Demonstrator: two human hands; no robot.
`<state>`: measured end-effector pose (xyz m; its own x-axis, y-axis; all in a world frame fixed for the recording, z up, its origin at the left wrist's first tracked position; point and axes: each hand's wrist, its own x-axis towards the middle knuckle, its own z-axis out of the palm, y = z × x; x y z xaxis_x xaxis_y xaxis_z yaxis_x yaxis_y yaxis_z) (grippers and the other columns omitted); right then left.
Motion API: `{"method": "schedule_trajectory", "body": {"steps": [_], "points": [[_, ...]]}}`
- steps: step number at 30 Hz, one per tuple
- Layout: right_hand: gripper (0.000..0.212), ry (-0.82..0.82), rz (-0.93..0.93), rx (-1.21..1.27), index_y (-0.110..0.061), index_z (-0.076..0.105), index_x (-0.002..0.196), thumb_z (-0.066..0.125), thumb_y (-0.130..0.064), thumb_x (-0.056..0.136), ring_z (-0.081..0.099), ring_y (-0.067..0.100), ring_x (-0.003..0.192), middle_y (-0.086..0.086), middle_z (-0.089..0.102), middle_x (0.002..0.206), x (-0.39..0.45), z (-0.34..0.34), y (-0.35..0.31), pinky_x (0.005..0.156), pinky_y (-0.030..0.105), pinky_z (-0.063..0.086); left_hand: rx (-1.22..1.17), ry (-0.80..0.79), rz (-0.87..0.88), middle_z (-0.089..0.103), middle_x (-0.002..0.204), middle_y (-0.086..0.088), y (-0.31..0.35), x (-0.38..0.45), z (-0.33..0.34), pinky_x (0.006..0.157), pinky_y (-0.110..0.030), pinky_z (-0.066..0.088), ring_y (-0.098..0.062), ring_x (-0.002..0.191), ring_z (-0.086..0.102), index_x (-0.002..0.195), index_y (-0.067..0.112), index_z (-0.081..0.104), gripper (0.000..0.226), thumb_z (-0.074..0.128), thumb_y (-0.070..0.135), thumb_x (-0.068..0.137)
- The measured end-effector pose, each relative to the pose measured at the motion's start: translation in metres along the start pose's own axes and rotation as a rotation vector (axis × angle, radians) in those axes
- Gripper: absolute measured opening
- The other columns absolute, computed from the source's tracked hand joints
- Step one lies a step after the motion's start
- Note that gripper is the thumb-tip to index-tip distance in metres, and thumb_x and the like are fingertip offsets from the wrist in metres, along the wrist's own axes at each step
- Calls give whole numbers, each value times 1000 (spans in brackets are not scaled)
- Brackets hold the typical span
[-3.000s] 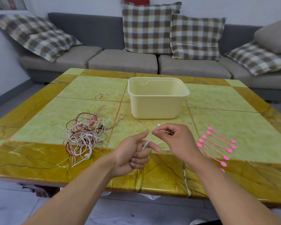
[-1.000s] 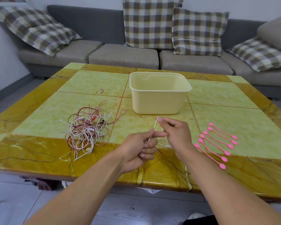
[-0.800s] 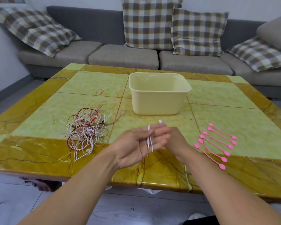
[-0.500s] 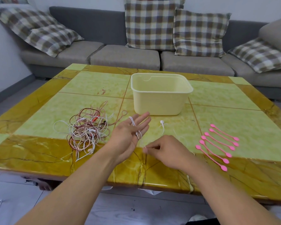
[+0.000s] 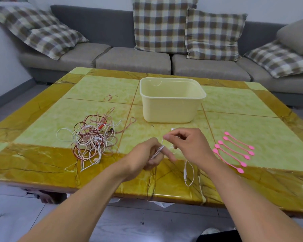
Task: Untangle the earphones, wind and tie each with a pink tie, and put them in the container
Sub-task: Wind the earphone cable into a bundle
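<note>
The left hand [image 5: 147, 155] has its grip curled, with the white earphone cord [image 5: 158, 151] wound around its fingers. The right hand [image 5: 189, 145] pinches the same cord just above. Both hover over the desk [image 5: 42, 165] front edge, near the container [image 5: 171, 100].

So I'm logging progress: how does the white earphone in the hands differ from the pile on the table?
The white earphone is one cord, wound round the left hand's fingers and pinched by the right hand; the pile is several cords, untouched. The earphone is all white; the pile mixes white, pink and dark red. Neither is tied.
</note>
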<state>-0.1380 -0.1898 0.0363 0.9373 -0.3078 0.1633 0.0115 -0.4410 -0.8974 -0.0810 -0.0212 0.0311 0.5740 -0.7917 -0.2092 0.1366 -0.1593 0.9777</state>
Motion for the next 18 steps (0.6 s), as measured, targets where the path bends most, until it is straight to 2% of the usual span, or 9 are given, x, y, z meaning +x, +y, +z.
{"method": "schedule_trajectory", "body": {"steps": [3, 5, 8, 11, 13, 15, 17, 18], "points": [[10, 42, 66, 141, -20, 80, 83, 79, -30, 86, 52, 3, 51, -3, 67, 60, 4, 5, 1, 55, 19, 42, -253, 46, 77, 22, 50, -2, 5, 2, 10, 48, -32, 8, -14, 45, 13, 88, 3, 67, 45, 26, 16, 101], [12, 7, 121, 172, -20, 81, 87, 72, -27, 92, 46, 3, 48, -7, 61, 58, 4, 9, 3, 51, 16, 37, -311, 105, 127, 24, 48, 0, 5, 3, 12, 45, -30, 9, -12, 44, 14, 98, 3, 70, 41, 31, 14, 104], [20, -177, 189, 138, -26, 81, 92, 63, -30, 100, 43, 12, 54, -3, 62, 62, -1, 19, 6, 51, 22, 35, -421, 239, 178, 32, 49, -1, 6, 5, 8, 44, -24, 17, -10, 40, 20, 124, -1, 62, 37, 32, 8, 104], [16, -346, 194, -41, -34, 80, 101, 64, -37, 98, 46, 15, 55, -5, 64, 61, -7, 26, 7, 56, 28, 39, -449, 414, 208, 59, 60, -1, 6, 8, -3, 49, -22, 37, -10, 43, 39, 132, 4, 52, 31, 33, 9, 108], [17, -405, 193, -89, -35, 79, 104, 65, -40, 98, 47, 11, 50, -6, 63, 58, -9, 29, 6, 58, 28, 41, -441, 454, 244, 75, 81, -1, 4, 8, -9, 54, -20, 46, -10, 53, 57, 145, 11, 38, 35, 32, 13, 110], [18, -424, 168, -146, -36, 78, 105, 62, -41, 99, 45, 5, 46, -5, 63, 58, -11, 30, 4, 56, 26, 40, -448, 446, 274, 78, 98, -6, -1, 10, -12, 66, -23, 57, -16, 75, 73, 152, 9, 29, 41, 32, 13, 111], [22, -444, 123, -251, -32, 79, 107, 59, -40, 101, 46, 3, 45, -1, 64, 61, -15, 31, 1, 55, 23, 39, -475, 434, 305, 76, 110, -12, -3, 12, -12, 85, -29, 60, -25, 99, 74, 153, 9, 27, 42, 31, 12, 111], [25, -463, 104, -295, -29, 79, 107, 58, -41, 101, 46, 4, 46, 2, 67, 64, -16, 31, 0, 55, 23, 39, -463, 437, 315, 74, 117, -14, -4, 12, -12, 92, -32, 58, -25, 107, 72, 150, 10, 34, 39, 31, 11, 111]]}}
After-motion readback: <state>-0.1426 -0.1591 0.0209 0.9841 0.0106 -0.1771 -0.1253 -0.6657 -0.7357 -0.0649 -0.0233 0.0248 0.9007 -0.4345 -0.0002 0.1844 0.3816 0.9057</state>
